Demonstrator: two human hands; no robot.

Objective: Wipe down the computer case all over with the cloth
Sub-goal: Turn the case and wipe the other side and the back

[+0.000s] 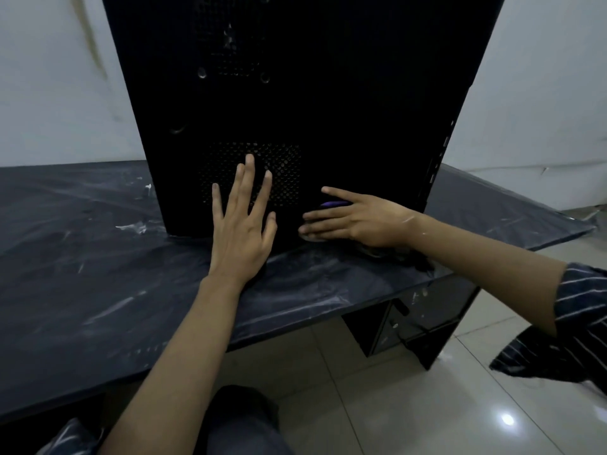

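Observation:
A tall black computer case (345, 103) stands upright on the dark table (82, 290), its perforated side panel facing me. My left hand (243, 221) lies flat with spread, straight fingers against the lower vent grille of the panel. My right hand (358, 221) presses the cloth (331, 204) flat against the panel's lower right part, fingers straight and pointing left. Only a purple strip and a pale edge of the cloth show around the fingers; more of it bunches under the wrist.
A wrinkled plastic sheet covers the table, with white smears on it. White walls rise behind the case. Below the table's right end stands a dark cabinet (417, 326) on the glossy tiled floor (377, 405). The table's front edge runs close to my knees.

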